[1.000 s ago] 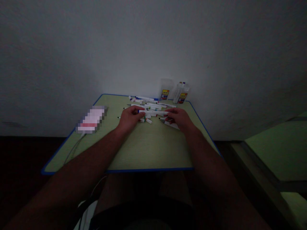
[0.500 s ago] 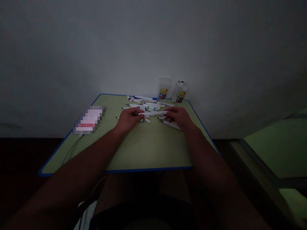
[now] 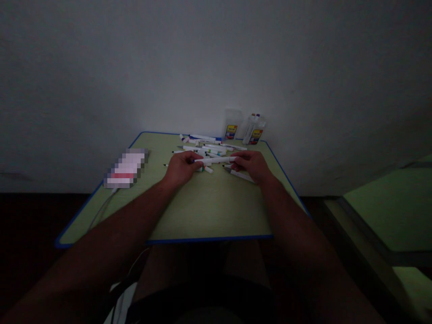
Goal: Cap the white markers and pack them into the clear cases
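Note:
A white marker (image 3: 216, 160) lies crosswise between my hands, above the pile. My left hand (image 3: 184, 166) pinches its left end, where a little blue shows. At the other end, my right hand (image 3: 251, 165) grips what looks like the white cap; whether the cap sits fully on I cannot tell. Just behind are several loose white markers (image 3: 211, 148), some uncapped with dark tips. Below my right fingers lies an uncapped marker (image 3: 241, 175). A loose cap (image 3: 209, 169) rests near my left fingertips.
Two clear plastic cases (image 3: 231, 123) (image 3: 254, 130) stand at the table's back edge; the right one holds a few markers. A phone with a blurred screen (image 3: 124, 168) and a cable (image 3: 103, 208) lie on the left. The pale table (image 3: 209, 211) has a blue rim against the wall.
Both hands keep hold of the marker in nearly the same place. The whole view has shifted very slightly; nothing else visibly differs.

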Motion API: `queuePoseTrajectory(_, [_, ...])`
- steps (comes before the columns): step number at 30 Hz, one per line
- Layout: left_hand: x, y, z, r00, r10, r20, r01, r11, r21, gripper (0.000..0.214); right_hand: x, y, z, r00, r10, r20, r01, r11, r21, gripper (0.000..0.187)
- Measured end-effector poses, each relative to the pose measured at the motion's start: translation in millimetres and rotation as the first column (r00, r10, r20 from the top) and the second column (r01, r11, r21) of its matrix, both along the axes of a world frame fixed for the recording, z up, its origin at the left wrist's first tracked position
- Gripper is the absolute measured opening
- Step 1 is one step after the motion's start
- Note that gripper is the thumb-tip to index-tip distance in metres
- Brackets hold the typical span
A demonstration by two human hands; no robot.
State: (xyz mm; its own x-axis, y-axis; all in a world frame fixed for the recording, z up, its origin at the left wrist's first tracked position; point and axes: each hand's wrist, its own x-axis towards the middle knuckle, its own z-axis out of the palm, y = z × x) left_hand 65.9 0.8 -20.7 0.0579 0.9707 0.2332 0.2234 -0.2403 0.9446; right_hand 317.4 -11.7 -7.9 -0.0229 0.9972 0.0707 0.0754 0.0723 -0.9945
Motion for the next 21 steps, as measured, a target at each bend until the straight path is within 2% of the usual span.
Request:
queuePoseTrajectory(4, [1.7,-3.6,3.6,0.999,0.039,-0.011,-0.039,0.999,-0.020,0.017,-2.1,0.3,-1.6,1.000,-0.011,-0.026,0.011,1.000,0.001,0.016])
queuePoseTrajectory(13, [2.0,-4.7,0.7,0.997,0.056,-0.050,-0.055,0.998,0.019,0.017,-6.5,-1.4,-0.1,0.999,-0.017,-0.039,0.016,1.000,-0.016,0.017])
queuePoseTrajectory(21, [3.7,-8.7,4.9,0.996,0.062,-0.057,-0.059,0.996,0.065,0.017,-6.5,-4.0,2.8,0.998,-0.025,-0.060,0.025,1.000,0.002,0.016])
